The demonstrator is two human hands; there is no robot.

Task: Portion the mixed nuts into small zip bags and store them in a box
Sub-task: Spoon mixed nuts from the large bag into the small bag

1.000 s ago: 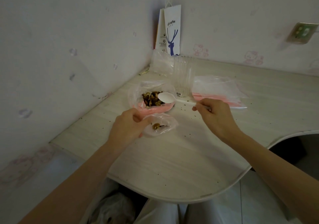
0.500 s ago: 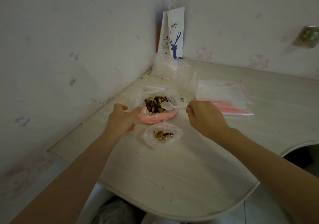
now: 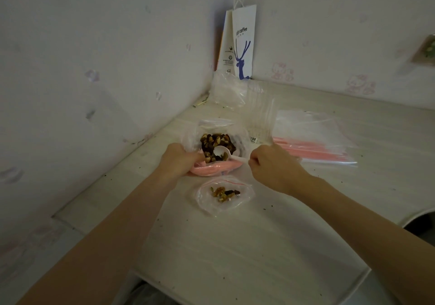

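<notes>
Scooping stage of the portioning. The left hand is gripping the near-left rim of the big bag, fingers curled round the plastic and holding the mouth open. The right hand, just right of the big bag, is pinching the handle of a white spoon. The spoon's bowl is resting on the nuts inside the big bag; whether it is carrying any cannot be told. A small bag is lying open on the surface just in front of the big bag, holding only a few nuts. A stack of empty bags is lying to the right of the big bag. Clear plastic is standing behind the big bag, too faint to identify as the box.

Judged risks:
- **Small bag:** it is lying flat with no hand on it, so its mouth is probably sagging. Nuts tipped from the spoon may be landing on the surface instead of inside.
- **Big bag:** its soft wall is depending on the left hand alone, so a loosened grip could let it slump and spill.
- **Spoon:** the bowl is looking shallow, so a heaped load may be shedding nuts on the way across.
</notes>
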